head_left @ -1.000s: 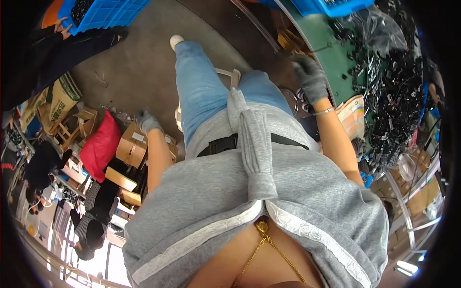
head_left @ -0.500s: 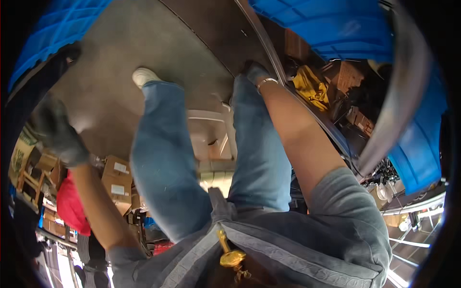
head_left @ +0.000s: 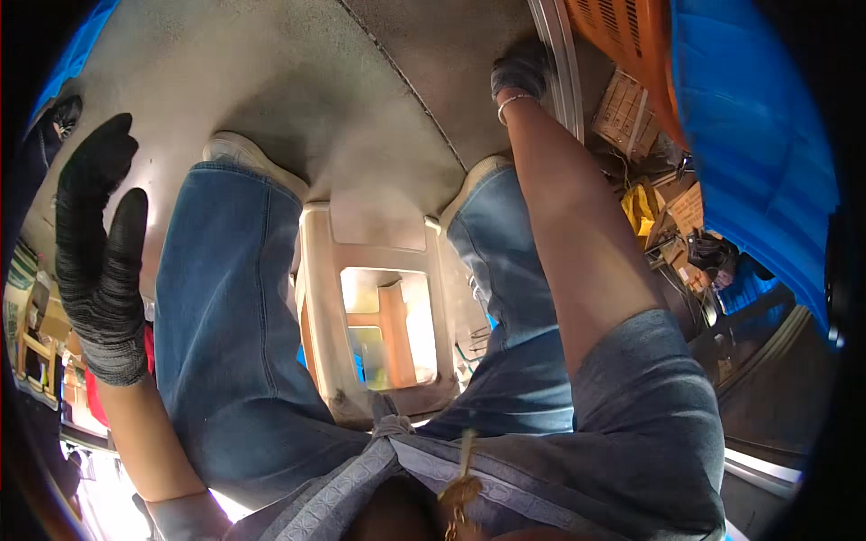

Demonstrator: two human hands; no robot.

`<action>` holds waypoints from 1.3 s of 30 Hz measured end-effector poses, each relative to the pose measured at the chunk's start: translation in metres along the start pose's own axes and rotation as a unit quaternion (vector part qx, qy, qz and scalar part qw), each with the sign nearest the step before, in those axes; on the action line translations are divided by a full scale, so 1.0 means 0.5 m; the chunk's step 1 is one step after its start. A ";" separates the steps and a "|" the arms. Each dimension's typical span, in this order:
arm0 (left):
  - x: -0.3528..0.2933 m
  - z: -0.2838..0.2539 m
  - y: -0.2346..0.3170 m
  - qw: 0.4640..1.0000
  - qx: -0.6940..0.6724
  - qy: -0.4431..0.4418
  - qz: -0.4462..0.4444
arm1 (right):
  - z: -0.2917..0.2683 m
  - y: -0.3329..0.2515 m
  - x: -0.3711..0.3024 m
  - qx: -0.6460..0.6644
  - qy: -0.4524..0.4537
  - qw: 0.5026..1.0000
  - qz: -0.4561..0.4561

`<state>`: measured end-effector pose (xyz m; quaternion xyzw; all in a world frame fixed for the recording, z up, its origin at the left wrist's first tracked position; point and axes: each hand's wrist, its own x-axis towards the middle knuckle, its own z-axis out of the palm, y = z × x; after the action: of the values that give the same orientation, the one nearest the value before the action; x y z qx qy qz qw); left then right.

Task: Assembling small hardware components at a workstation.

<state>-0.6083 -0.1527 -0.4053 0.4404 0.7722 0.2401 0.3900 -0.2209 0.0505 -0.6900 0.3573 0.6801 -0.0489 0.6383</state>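
Note:
My left hand (head_left: 99,243), in a black knit glove, hangs over the floor at the far left. Its fingers are stretched out and the thumb stands apart; nothing is in it. My right hand (head_left: 521,74), in a dark grey glove with a pale bracelet at the wrist, reaches far forward beside a metal rail (head_left: 557,68). Shadow hides its fingers, so I cannot tell whether it grips the rail. Between my jeans-clad legs stands a beige plastic stool (head_left: 316,270) with an open frame.
Past the rail, on the right, are an orange slotted crate (head_left: 622,36), a blue plastic panel (head_left: 758,135), cardboard boxes (head_left: 627,113) and a yellow item (head_left: 639,209). A dark-clothed limb (head_left: 36,149) shows at the left rim. A seam (head_left: 406,81) crosses the grey floor (head_left: 298,63).
My view has shifted and shows more of the stool. My legs stand wider apart. My right hand has gone farther forward along the rail; my left hand, blurred before, now shows outstretched fingers.

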 end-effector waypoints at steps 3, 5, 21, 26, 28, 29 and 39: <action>0.023 -0.010 0.027 0.999 -0.020 0.026 -0.017 | 0.060 0.004 0.024 0.081 0.108 0.986 0.102; 0.023 -0.016 0.040 0.999 -0.019 0.028 -0.024 | 0.074 -0.039 -0.021 0.553 0.238 0.770 0.211; -0.038 0.042 0.111 0.973 -0.188 0.104 -0.084 | 0.135 -0.160 -0.335 0.536 0.026 0.835 -0.120; -0.198 -0.004 0.308 0.960 -0.253 0.077 -0.092 | 0.070 -0.047 -0.807 0.673 0.222 0.648 -0.279; -0.255 -0.084 0.382 0.951 -0.291 0.030 -0.103 | -0.141 0.084 -1.038 0.722 0.127 0.657 -0.174; -0.268 -0.130 0.433 0.952 -0.296 0.018 -0.078 | -0.205 0.167 -1.148 0.756 0.009 0.651 -0.070; -0.307 -0.512 0.301 0.998 0.061 -0.011 -0.024 | 0.135 0.463 -1.495 0.749 0.336 0.558 0.119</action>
<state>-0.6953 -0.2179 -0.0892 0.4473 0.7915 0.1781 0.3764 -0.0901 -0.1300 0.0630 0.7752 0.5150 -0.3403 -0.1343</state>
